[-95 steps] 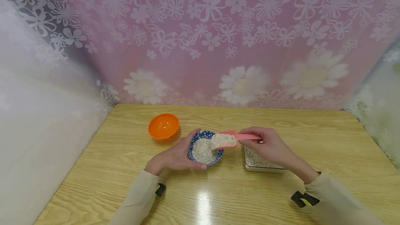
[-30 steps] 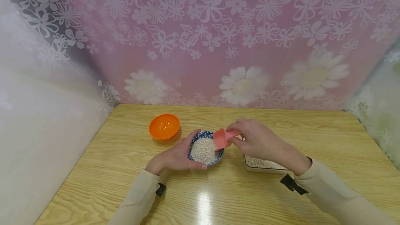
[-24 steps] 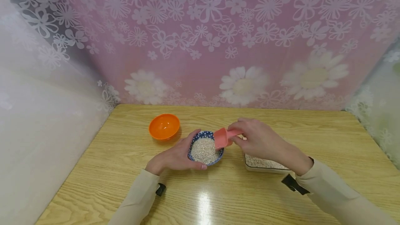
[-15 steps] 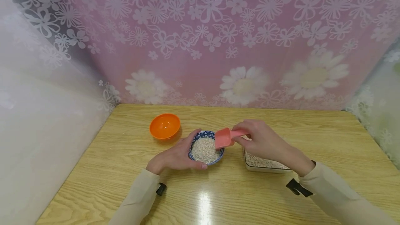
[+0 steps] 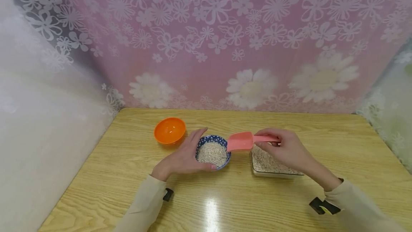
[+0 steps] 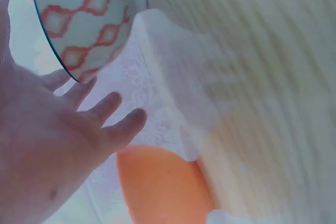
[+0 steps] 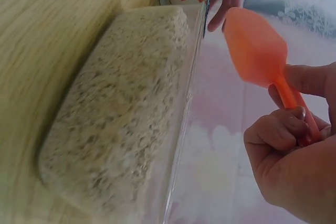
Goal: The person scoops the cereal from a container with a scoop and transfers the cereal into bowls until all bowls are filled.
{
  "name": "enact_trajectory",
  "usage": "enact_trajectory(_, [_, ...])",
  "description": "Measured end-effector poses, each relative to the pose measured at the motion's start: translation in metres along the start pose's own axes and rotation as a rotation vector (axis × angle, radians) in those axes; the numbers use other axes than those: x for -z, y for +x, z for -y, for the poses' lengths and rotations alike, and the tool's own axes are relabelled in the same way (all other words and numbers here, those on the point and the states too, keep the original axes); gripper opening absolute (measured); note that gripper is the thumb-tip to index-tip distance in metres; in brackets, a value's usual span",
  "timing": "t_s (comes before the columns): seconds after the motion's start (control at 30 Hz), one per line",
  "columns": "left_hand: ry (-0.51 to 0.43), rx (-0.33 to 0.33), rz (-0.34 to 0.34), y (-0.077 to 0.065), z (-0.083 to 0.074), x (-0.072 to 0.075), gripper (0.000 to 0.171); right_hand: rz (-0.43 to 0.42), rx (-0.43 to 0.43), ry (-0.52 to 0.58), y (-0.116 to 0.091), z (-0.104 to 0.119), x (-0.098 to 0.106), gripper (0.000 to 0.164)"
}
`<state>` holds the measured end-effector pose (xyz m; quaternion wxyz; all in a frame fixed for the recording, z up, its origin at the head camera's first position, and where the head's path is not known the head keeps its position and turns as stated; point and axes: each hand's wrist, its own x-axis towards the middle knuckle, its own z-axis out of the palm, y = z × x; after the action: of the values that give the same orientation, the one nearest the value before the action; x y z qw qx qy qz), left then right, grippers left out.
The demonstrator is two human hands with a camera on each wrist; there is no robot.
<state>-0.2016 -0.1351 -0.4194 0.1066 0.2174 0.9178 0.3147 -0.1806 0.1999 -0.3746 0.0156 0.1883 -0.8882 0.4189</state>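
A small bowl (image 5: pixel 212 139), blue-patterned inside and red-patterned outside, holds pale flakes like rolled oats (image 5: pixel 210 153). My left hand (image 5: pixel 183 155) is spread beside its left side; in the left wrist view the fingers (image 6: pixel 105 108) are extended near the bowl's rim, not curled round it. My right hand (image 5: pixel 289 149) pinches the handle of a pink scoop (image 5: pixel 239 141) between thumb and fingers. The scoop is held level, its tip overlapping the bowl's right edge in the head view, and its pan shows no flakes. Below the right hand stands a clear rectangular container (image 5: pixel 276 175) of the same flakes.
An orange bowl (image 5: pixel 170 131) with nothing in it stands behind the left hand, to the left of the patterned bowl. The wooden table (image 5: pixel 251 203) meets a pink floral curtain (image 5: pixel 199 60) at the back, with pale sheets at both sides.
The scoop went from full to tipped over the bowl, then turned level and drew right, now without flakes. The bowl's flakes rose. My left fingers have just loosened from the bowl.
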Motion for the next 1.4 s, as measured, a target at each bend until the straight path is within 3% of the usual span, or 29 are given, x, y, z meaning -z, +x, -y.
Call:
enact_trajectory(0.2, [0.017,-0.04,-0.108,0.001,-0.014,0.0,0.106,-0.036,0.034,0.064,-0.013,-0.016,0.012,0.022])
enact_trajectory(0.4, [-0.004,-0.095,-0.14,0.005,-0.033,-0.003,0.102,-0.056,0.058,0.109,-0.027,-0.034,0.022,0.024])
enact_trajectory(0.8, [0.04,-0.155,-0.058,0.019,-0.061,-0.022,0.102,-0.11,0.022,-0.023,-0.04,-0.064,0.038,0.027])
enact_trajectory(1.0, [0.082,-0.227,-0.031,0.026,-0.077,-0.031,0.101,-0.074,-0.012,-0.084,-0.038,-0.068,0.04,0.028])
enact_trajectory(1.2, [0.1,-0.257,-0.023,0.033,-0.093,-0.04,0.1,-0.039,-0.061,-0.177,-0.041,-0.076,0.051,0.028])
enact_trajectory(1.4, [0.092,-0.261,-0.018,0.038,-0.109,-0.056,0.096,-0.008,0.023,-0.331,-0.046,-0.082,0.067,0.024])
